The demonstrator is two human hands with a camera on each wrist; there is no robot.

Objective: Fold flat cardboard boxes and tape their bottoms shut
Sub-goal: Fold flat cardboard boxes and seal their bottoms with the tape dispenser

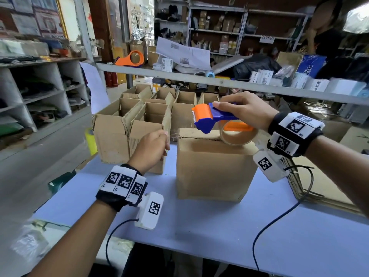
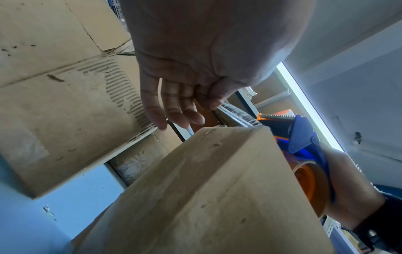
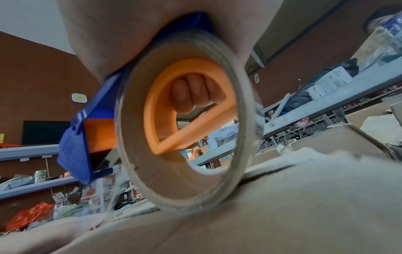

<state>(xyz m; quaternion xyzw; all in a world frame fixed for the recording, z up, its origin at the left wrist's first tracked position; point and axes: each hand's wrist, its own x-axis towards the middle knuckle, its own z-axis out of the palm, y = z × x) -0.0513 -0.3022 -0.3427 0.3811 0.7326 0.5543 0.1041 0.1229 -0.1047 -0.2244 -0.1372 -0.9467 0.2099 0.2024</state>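
A folded cardboard box [image 1: 213, 166] stands on the blue table [image 1: 199, 226] with its closed flaps facing up. My right hand [image 1: 245, 108] grips a blue and orange tape dispenser [image 1: 211, 116] just over the box's top, and its clear tape roll [image 1: 237, 136] rests on the flaps. In the right wrist view my fingers [image 3: 195, 92] curl through the orange handle inside the roll [image 3: 187, 180]. My left hand [image 1: 153, 144] hovers at the box's upper left corner. Its thumb and forefinger appear to pinch the free end of the clear tape [image 1: 173, 135]. The left wrist view shows the dispenser's teeth [image 2: 274, 117] above the box [image 2: 206, 197].
Several open-topped boxes [image 1: 127, 132] crowd the table behind and left of the box. A grey shelf rail [image 1: 219, 81] crosses overhead, with another orange dispenser [image 1: 131, 57] on it. Flat cardboard [image 1: 319, 186] lies at the right. A yellow roll [image 1: 90, 140] sits at the left edge.
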